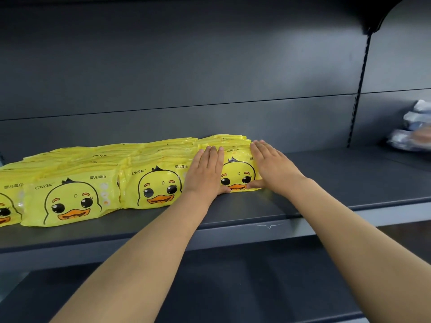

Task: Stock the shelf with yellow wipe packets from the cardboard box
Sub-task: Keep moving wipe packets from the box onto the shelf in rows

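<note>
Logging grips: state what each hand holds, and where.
Nothing gripped: left hand and right hand press flat on the rightmost wipe-packet stack, thumbs at its front edge.

Both bare forearms (pixel 151 248) reach from the lower frame to centre. Left hand (pixel 206 173) and right hand (pixel 274 167): palms down, fingers straight and together, thumbs turned inward toward each other.

A dark grey back panel (pixel 186 66) runs to a slotted upright (pixel 359 89), blurred pale packs (pixel 415 127) beyond.
</note>
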The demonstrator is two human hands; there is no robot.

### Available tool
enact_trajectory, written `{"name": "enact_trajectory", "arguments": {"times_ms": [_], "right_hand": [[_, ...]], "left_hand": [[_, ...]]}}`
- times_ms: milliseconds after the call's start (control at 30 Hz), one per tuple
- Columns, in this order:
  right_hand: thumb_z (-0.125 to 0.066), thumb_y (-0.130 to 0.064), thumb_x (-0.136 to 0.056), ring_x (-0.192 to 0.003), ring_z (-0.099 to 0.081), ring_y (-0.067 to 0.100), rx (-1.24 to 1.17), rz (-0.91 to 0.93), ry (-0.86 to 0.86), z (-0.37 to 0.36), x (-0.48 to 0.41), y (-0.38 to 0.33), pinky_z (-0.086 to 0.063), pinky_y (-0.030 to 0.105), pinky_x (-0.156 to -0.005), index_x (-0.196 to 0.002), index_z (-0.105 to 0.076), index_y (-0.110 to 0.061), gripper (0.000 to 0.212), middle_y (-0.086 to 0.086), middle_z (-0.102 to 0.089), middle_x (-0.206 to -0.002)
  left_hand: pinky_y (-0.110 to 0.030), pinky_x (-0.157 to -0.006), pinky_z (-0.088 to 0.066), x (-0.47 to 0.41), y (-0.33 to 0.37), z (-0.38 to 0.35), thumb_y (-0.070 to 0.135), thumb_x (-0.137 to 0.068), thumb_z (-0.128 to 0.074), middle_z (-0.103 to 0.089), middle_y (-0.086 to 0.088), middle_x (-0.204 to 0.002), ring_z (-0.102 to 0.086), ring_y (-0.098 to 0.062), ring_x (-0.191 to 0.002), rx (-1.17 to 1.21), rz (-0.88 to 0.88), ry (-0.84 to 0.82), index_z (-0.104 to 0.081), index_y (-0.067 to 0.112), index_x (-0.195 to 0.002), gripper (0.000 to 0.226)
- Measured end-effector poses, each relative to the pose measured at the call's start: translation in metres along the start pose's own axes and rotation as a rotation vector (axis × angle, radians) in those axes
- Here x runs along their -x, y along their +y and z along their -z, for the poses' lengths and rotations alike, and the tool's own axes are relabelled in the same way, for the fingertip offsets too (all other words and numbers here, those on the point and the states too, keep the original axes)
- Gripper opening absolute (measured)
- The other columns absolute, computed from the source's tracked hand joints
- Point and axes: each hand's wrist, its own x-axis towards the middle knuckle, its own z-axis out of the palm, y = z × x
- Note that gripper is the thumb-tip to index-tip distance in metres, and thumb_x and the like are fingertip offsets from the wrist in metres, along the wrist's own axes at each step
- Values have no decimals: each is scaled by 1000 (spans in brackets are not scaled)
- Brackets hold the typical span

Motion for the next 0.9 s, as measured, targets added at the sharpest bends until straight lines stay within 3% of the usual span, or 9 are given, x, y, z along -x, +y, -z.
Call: {"name": "enact_trajectory", "arguments": {"times_ms": [200,333,433,600,733,900], "right_hand": [[-56,-61,-82,-147,0,22,29,-23,11,14,14,-5,-6,39,-119,-150,2,-4,106,10,-2,-159],[-55,-53,-87,-147,-3,23,5,-13,36,34,27,-8,-7,36,-119,-150,-4,-5,94,10,-6,-159],[-56,-43,-90,-146,-12,24,-29,5,38,57,38,-8,-15,36,-116,-148,-16,-5,80,11,-15,-157],[-57,-39,-89,-129,-37,28,-126,12,2,95,60,-19,-37,39,-101,-136,-40,-6,59,13,-43,-138],[-55,-40,-90,-122,-42,29,-146,20,-23,117,92,-36,-40,39,-94,-128,-45,-6,52,14,-49,-128],[-54,-44,-91,-122,-43,29,-174,43,-59,132,149,-61,-39,36,-93,-131,-44,-6,56,14,-48,-131]], "left_hand": [[-39,-118,5,16,-6,17,66,-87,-36,0,-13,-157,1,-26,-146,35,-37,1,10,0,-147,100],[-39,-119,-1,31,-18,39,53,-94,-36,-14,-10,-155,-11,-24,-145,81,-55,51,-3,4,-149,81],[-37,-117,-14,46,-32,63,45,-97,-37,-29,-11,-149,-26,-25,-138,121,-50,68,-19,6,-146,65],[-36,-106,-31,86,-56,103,38,-96,-44,-36,-10,-143,-33,-25,-132,289,-15,-51,-35,7,-139,53],[-34,-101,-35,126,-67,134,38,-96,-45,-42,-8,-135,-38,-24,-126,340,23,-94,-44,10,-133,47],[-31,-98,-36,188,-66,160,42,-96,-43,-44,-7,-133,-45,-23,-121,443,49,-160,-49,11,-131,47]]}}
